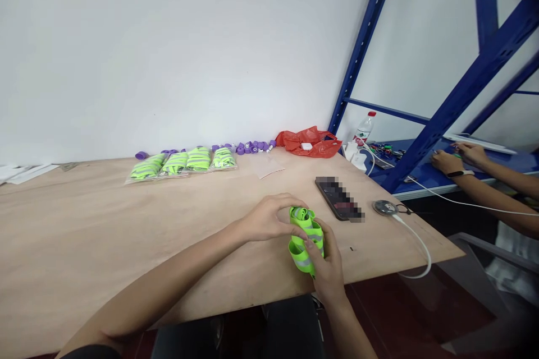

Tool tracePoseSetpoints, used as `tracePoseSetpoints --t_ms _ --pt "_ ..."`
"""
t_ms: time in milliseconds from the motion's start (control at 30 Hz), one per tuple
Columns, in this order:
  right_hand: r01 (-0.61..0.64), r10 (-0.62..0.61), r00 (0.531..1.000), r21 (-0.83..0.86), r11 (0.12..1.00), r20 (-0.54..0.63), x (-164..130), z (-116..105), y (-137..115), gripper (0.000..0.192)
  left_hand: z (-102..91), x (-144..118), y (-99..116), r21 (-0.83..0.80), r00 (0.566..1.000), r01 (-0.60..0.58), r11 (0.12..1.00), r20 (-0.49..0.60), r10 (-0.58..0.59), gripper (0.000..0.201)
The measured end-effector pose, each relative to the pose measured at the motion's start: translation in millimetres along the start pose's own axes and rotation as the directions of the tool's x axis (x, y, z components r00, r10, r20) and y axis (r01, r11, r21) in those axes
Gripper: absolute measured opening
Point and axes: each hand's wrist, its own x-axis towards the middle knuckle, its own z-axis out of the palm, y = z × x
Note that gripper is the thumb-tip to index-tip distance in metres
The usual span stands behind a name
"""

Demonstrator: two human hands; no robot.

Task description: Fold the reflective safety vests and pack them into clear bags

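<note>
Left hand [269, 217] and right hand [326, 269] hold a folded neon-green reflective strap [305, 238] above the worktop [105, 224]; fingers [314, 245] of both pinch it. Phone [339, 197] lies nearby.

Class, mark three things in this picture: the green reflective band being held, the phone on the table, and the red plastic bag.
green reflective band [304, 235], head view, on its folded middle between both hands.
phone [339, 198], head view, centre of its screen.
red plastic bag [314, 142], head view, on its crumpled middle.

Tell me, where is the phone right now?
The phone lies flat on the wooden table, right of centre in the head view, between the green strap and a round charger.
</note>
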Motion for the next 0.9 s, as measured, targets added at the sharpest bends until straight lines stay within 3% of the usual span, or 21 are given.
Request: tracePoseSetpoints --t_ms 100,267,367,467,567,633,700,800,900 --pt "-0.020 0.020 1.000 0.029 0.999 0.001 -2 2 0 0.058 -0.8 4 -2 -0.074 0.998 0.065 0.995 0.030 -0.063 0.043" --pt "-0.080 0.074 0.996 0.126 0.989 0.052 0 4 -4 0.047 -1.6 12 -2 -0.135 0.986 0.149 0.980 0.102 -0.136 0.041" --pt "-0.088 0.082 0.996 0.164 0.983 0.041 4 4 -6 0.035 -3.1 16 0 -0.052 0.986 0.131 0.990 0.112 -0.124 0.041" --pt "-0.104 0.103 0.995 0.197 0.975 0.015 9 5 -6 0.031 -7.4 23 -7 0.019 0.991 0.041 0.999 0.123 -0.043 0.043" --pt "-0.131 0.143 0.989 0.243 0.961 -0.033 10 6 -6 0.035 -18.9 32 -33 -0.015 0.997 0.009 1.000 0.075 -0.008 0.044" --pt "-0.150 0.178 0.981 0.290 0.945 -0.073 10 6 -7 0.040 -30.6 40 -59 0.126 0.993 0.097 0.987 -0.072 -0.089 0.040" --pt "-0.165 0.204 0.975 0.322 0.932 -0.089 10 6 -7 0.041 -42.7 46 -87 0.450 0.954 0.280 0.848 -0.232 -0.191 0.041" --pt "-0.171 0.207 0.975 0.320 0.932 -0.081 9 5 -5 0.039 -53.9 53 -121 0.556 0.916 0.392 0.733 -0.308 -0.256 0.046" --pt "-0.159 0.192 0.978 0.295 0.942 -0.085 9 5 -2 0.039 -53.9 59 -143 0.605 0.898 0.439 0.664 -0.319 -0.303 0.049"
